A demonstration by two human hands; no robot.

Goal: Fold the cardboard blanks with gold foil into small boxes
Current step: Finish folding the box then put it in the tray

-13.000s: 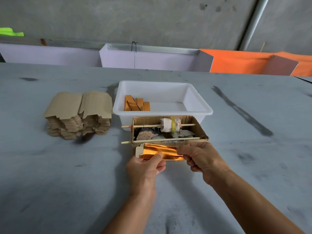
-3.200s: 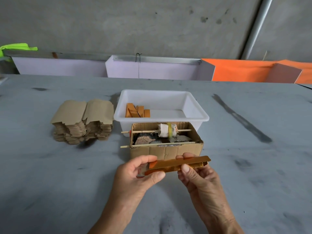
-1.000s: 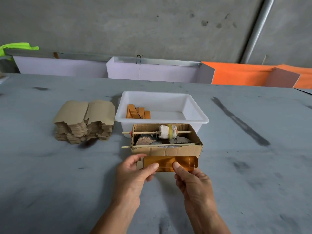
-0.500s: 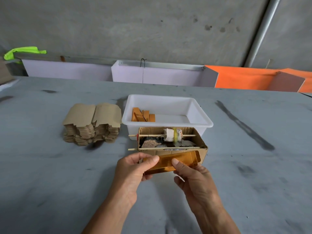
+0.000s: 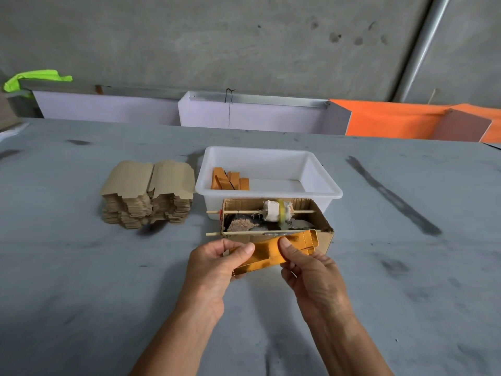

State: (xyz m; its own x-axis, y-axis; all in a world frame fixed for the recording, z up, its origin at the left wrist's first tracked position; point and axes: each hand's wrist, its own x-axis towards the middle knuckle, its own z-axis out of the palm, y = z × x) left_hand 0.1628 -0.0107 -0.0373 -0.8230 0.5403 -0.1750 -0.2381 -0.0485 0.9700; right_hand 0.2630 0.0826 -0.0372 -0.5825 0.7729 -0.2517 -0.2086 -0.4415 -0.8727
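Item 1. Gold-foil blank (image 5: 267, 253): one piece, partly folded, foil side facing up, held above the worktop (image 5: 81, 280) near its near edge, just in front of the cardboard box (image 5: 322, 236). Its right end, with a small tab, overlaps that box's front wall in the view; whether they touch cannot be told.

Item 2. Left hand (image 5: 217, 267): grip clamped on the left end of the blank, thumb on top, fingers curled beneath.

Item 3. Right hand (image 5: 311, 275): grip clamped on the blank right of its middle, thumb pressed on the foil face, fingers curled under the lower edge.

Item 4. Stack of unfolded blanks (image 5: 147, 194): two side-by-side piles, brown side up, toward the worktop's left side, just left of the white tub (image 5: 320, 169).

Item 5. White tub: rectangular, plastic, at mid-worktop, directly behind the cardboard box and touching or nearly touching it. It holds several folded orange-gold boxes (image 5: 229, 180), leaning together in its left part.

Item 6. Cardboard box: open-topped, brown, with two thin wooden sticks (image 5: 238, 212) laid across it lengthwise, their left ends projecting past its left wall. The rear stick carries a white wrapped roll (image 5: 276, 214) with a yellow band. Dark and brownish material lies inside; its nature cannot be told.

Item 7. Worktop: grey, marked with dark smudges and a long dark streak toward the right side.
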